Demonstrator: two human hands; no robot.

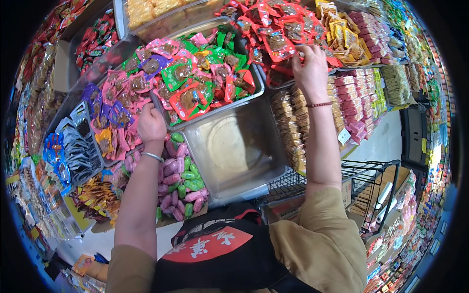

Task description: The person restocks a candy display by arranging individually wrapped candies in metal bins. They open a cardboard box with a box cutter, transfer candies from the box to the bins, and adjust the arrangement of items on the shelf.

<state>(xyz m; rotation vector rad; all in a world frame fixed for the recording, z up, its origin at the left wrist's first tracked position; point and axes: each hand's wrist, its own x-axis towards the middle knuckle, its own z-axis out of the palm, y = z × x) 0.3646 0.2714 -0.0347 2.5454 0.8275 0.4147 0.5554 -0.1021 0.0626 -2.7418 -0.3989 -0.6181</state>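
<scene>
My left hand (152, 122), curled with its fingers mostly hidden, grips the left rim of a clear plastic bin (223, 110). That bin holds mixed snack packets (183, 73) in green, pink, red and purple wrappers. Left of the hand lies a bin of mostly pink and purple packets (122, 95). My right hand (311, 67) reaches to the front right of a heap of red snack packets (276, 42); its bent fingers are at the packets, and whether they hold one I cannot tell. Directly before me is a bare, clear plastic bin (234, 146).
Pink and green wrapped sweets (181, 175) lie left of the bare bin. Stacked brown packets (289, 124) stand to its right, with yellow packets (346, 36) farther back. A black wire cart (373, 194) is at my right. Crowded shelves surround the display.
</scene>
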